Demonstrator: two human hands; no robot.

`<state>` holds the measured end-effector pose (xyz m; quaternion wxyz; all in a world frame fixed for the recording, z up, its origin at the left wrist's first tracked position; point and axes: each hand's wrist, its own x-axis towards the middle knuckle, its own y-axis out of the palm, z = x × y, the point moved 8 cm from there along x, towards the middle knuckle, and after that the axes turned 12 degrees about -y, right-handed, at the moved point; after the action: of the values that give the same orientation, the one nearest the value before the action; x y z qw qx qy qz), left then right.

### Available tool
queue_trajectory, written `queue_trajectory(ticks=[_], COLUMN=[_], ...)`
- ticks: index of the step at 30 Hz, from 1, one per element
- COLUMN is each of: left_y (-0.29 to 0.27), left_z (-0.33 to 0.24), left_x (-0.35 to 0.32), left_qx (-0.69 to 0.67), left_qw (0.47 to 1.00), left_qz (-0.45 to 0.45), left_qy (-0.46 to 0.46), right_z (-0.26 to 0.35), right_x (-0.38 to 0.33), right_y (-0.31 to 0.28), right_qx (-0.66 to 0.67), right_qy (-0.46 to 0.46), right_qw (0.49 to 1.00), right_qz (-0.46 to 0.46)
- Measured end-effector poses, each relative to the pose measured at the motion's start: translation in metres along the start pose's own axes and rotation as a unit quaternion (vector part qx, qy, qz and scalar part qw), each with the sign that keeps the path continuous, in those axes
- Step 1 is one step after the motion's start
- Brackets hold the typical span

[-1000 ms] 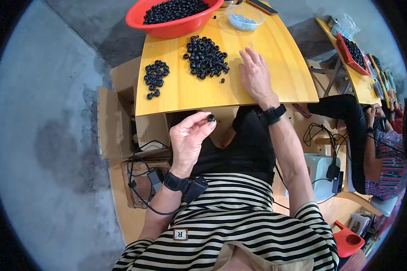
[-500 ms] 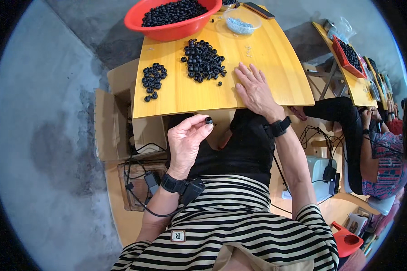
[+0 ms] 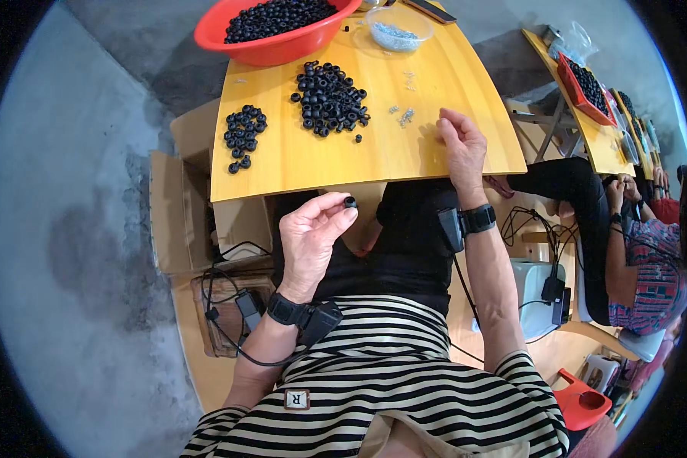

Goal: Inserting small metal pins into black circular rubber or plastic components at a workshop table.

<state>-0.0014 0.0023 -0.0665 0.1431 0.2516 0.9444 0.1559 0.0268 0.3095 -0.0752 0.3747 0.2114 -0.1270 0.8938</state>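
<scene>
L grip (image 3: 313,233) pinching black ring (image 3: 350,202), R grip (image 3: 461,145) empty

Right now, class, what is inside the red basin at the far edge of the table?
The red basin is heaped with small black rings. The heap covers its bottom, so anything beneath cannot be seen.

Bright, even daylight, soft on the pale yellow wooden tabletop (image 3: 374,153); no harsh glare there, only a mild sheen. Faint, short shadows under the heap of black rubber rings (image 3: 328,99). Sharp around the tabletop, softer toward the rim. Strongly bent straight edges, black vignette at the corners, bluish fringe beyond the tabletop's right.
</scene>
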Motion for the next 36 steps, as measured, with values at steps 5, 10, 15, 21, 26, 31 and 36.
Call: queue_trajectory(ticks=[5,10,15,21,26,31,36], left_y=[0.001,0.003,0.002,0.002,0.002,0.000,-0.001], left_z=[-0.002,-0.003,-0.003,-0.002,0.000,-0.002,0.000], left_x=[-0.001,-0.003,-0.006,-0.006,-0.007,-0.008,-0.008], left_qx=[0.016,0.017,-0.006,-0.002,0.004,0.016,-0.003], left_qw=[1.000,1.000,1.000,1.000,1.000,1.000,1.000], left_qz=[-0.014,-0.006,-0.006,-0.007,0.004,-0.001,-0.001], left_qy=[-0.005,-0.005,-0.014,-0.012,-0.018,-0.004,-0.018], right_z=[0.025,0.034,0.038,0.036,0.042,0.042,0.044], right_x=[0.003,0.005,0.003,-0.001,0.000,0.003,0.001], right_y=[0.023,0.047,0.055,0.054,0.063,0.069,0.064], right_qx=[-0.197,-0.339,-0.408,-0.382,-0.429,-0.436,-0.374], right_qy=[-0.085,-0.086,-0.075,-0.100,-0.095,-0.104,-0.127], right_qw=[0.974,0.930,0.904,0.914,0.891,0.887,0.915], right_qz=[0.076,0.114,0.105,0.089,0.112,0.110,0.076])
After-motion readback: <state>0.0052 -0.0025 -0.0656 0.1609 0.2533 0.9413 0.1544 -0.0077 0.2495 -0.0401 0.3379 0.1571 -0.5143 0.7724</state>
